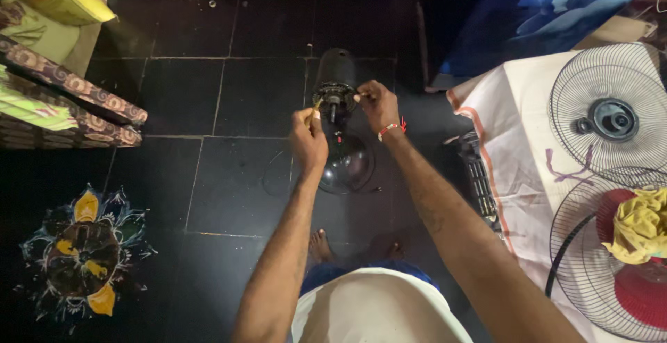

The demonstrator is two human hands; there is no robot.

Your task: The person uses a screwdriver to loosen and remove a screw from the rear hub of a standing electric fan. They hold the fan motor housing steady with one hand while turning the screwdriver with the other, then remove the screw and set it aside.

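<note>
A black fan motor head [336, 79] on its stand rises over a dark round base [347, 166] on the black tiled floor. My left hand [308, 138] grips a thin yellow-handled tool [316, 109] whose tip points at the motor's front. My right hand [377, 105], with a red thread at the wrist, pinches the right side of the motor front. The motor shaft area between both hands is partly hidden by my fingers.
A white cloth [517, 141] at right carries two wire fan guards [608, 110], a red fan blade [643, 291] and a yellow rag [640, 225]. A black grille piece [479, 176] lies at the cloth's edge. Patterned cushions [62, 93] sit at left, a floor drawing [87, 256] lower left.
</note>
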